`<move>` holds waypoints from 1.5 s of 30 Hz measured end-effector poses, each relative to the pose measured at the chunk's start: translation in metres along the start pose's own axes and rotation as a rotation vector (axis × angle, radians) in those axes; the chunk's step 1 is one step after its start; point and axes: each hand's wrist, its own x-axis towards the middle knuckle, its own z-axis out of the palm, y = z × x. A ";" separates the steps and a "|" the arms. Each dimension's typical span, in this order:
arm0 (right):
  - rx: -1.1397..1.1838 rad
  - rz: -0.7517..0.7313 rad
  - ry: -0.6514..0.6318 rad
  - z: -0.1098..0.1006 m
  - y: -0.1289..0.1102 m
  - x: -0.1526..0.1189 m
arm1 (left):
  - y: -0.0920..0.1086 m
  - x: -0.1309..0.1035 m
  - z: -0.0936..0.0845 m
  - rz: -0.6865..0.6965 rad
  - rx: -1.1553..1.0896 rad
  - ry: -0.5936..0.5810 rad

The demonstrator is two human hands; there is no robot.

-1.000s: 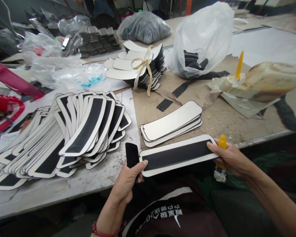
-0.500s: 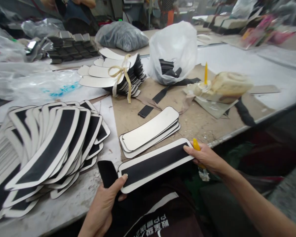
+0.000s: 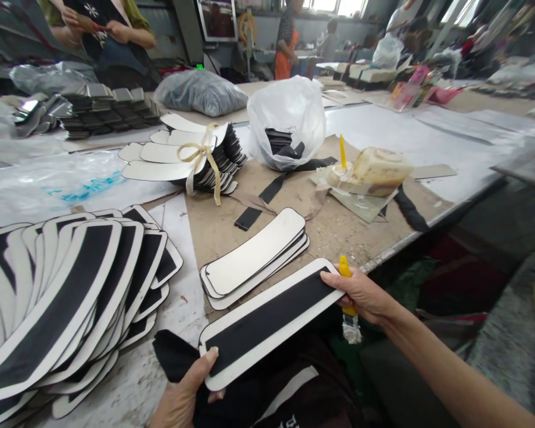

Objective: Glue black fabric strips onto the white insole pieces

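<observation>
A long white-edged panel (image 3: pixel 267 324) with a black strip down its middle is held above the table's front edge. My left hand (image 3: pixel 182 383) grips its near left end, thumb on the face. Black fabric strips (image 3: pixel 173 355) stick out behind that same hand. At the far right end, my right hand (image 3: pixel 363 292) pinches the panel between thumb and fingers. It also holds a yellow-handled brush (image 3: pixel 345 267), bristles pointing down. Just beyond the panel lies a small stack of white panels (image 3: pixel 256 252). To the left, similar black-centred panels (image 3: pixel 93 273) are fanned in a large pile.
A ribbon-tied bundle of panels (image 3: pixel 160 170) lies farther back. Beside it stands a translucent plastic bag (image 3: pixel 289 101) with black strips inside. A stained container (image 3: pixel 381 169) with an upright yellow stick (image 3: pixel 342 151) sits to the right. Across the table, a person (image 3: pixel 102 41) handles something.
The view has tilted up and turned right, so the table's contents sit farther left and lower. Both hands keep their hold on the panel, and the brush shows more of its bristles.
</observation>
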 end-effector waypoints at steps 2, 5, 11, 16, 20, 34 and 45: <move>0.015 -0.004 0.011 0.002 0.000 -0.001 | -0.004 0.002 -0.002 -0.032 -0.071 -0.036; 0.066 0.011 0.028 0.004 0.001 -0.002 | -0.009 0.004 -0.006 -0.025 -0.137 -0.143; 0.073 0.035 0.094 0.007 0.003 -0.001 | -0.008 0.003 -0.006 0.190 -0.053 -0.223; -0.194 -0.063 0.092 0.015 -0.002 -0.007 | -0.005 0.007 -0.013 0.310 0.042 -0.137; -0.392 -0.133 0.076 0.020 0.002 -0.007 | -0.008 0.012 -0.022 0.318 0.106 -0.120; -1.590 -1.055 0.154 0.075 0.031 -0.036 | -0.017 0.021 -0.020 0.394 0.372 -0.096; -1.807 -1.089 -0.039 0.066 0.064 -0.016 | -0.016 0.021 -0.019 0.345 0.398 -0.067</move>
